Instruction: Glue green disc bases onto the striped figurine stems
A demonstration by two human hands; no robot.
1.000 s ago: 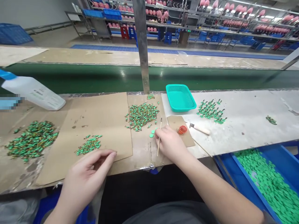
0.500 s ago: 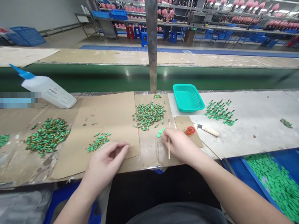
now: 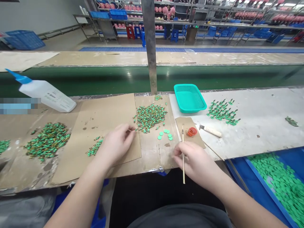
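My left hand (image 3: 120,141) reaches over the cardboard, thumb and forefinger closed at the left edge of a pile of small green-and-gold figures (image 3: 151,116). Whether a figure is between those fingertips is too small to tell. A smaller group of figures (image 3: 94,148) lies partly hidden beside this hand. In my right hand (image 3: 193,158) is a thin paintbrush (image 3: 183,172), its tip pointing away from me. Several flat green discs (image 3: 165,131) lie between the hands. Beyond the right hand, a small cup of red liquid (image 3: 192,131) stands on a cardboard scrap (image 3: 184,122).
At the back stands a turquoise basket (image 3: 192,109). A wooden-handled knife (image 3: 211,130) and assembled figures on green bases (image 3: 222,110) lie to the right. A blue bin of green discs (image 3: 280,186) is lower right. On the left are a glue bottle (image 3: 48,95) and a larger figure pile (image 3: 48,141).
My left hand has moved forward and right to the figure pile's edge. My right hand has drawn back and right with the paintbrush, uncovering more green discs.
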